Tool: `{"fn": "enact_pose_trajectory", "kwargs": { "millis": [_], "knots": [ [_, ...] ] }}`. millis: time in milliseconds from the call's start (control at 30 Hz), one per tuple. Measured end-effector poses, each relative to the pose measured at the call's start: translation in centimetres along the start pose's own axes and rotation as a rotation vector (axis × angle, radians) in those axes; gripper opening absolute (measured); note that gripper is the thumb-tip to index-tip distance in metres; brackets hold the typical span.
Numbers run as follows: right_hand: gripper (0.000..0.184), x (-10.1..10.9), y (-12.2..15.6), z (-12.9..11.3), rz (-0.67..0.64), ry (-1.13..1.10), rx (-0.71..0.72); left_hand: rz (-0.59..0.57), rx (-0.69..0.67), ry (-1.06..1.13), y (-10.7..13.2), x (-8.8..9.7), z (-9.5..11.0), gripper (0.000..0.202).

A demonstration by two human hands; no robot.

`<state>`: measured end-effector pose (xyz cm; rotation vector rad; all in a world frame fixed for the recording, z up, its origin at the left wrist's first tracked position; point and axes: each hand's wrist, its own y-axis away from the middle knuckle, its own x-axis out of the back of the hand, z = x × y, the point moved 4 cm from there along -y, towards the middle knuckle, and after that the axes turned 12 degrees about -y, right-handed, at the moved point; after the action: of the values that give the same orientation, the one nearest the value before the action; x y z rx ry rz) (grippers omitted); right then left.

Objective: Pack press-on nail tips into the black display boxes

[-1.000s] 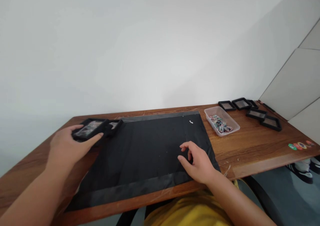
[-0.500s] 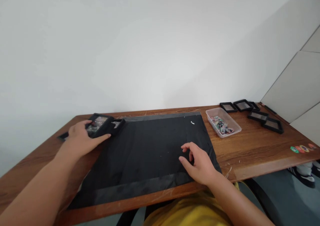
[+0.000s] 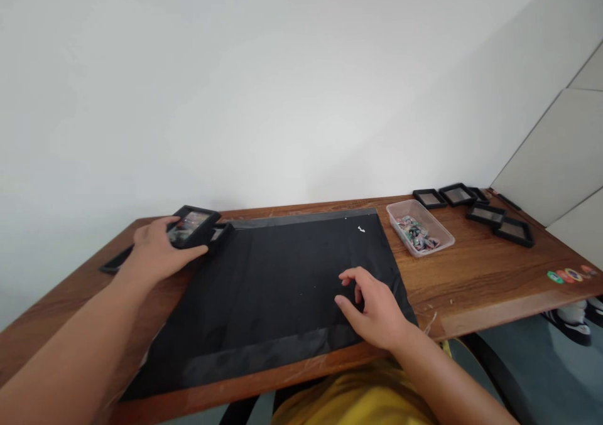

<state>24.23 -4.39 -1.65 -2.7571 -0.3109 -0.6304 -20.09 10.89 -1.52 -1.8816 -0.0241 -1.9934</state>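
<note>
My left hand (image 3: 157, 252) grips a black square frame case (image 3: 194, 224) with something colourful under its clear face, at the far left corner of the black mat (image 3: 282, 287). Another black case (image 3: 220, 231) lies just beside it, and a flat black piece (image 3: 114, 261) lies on the wood to the left of my hand. My right hand (image 3: 374, 309) rests on the mat near its right front corner, fingers loosely curled and apart, with nothing in them.
A clear plastic tub (image 3: 420, 227) of small colourful pieces stands right of the mat. Several empty black frame cases (image 3: 485, 215) lie at the table's far right. Round stickers (image 3: 568, 275) sit near the right edge. The wooden table (image 3: 480, 280) abuts a white wall.
My left hand has carried the black frame case farther back and a little right, toward the mat's far left corner. The right hand has stayed in place.
</note>
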Motion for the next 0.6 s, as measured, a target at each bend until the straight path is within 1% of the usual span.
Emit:
{"fn": "enact_pose_trajectory", "kwargs": {
  "millis": [167,300,600],
  "knots": [
    [0.029,0.1,0.0,-0.1,-0.004,0.005,0.004,-0.067,-0.024,-0.031,-1.7,0.2,0.7,0.088],
    [0.029,0.1,0.0,-0.2,-0.01,0.0,0.012,-0.077,-0.046,-0.026,-2.3,0.3,0.7,0.085],
    [0.029,0.0,0.1,-0.3,-0.022,0.012,-0.001,-0.075,-0.097,-0.034,-3.2,0.4,0.8,0.088]
  ]
}}
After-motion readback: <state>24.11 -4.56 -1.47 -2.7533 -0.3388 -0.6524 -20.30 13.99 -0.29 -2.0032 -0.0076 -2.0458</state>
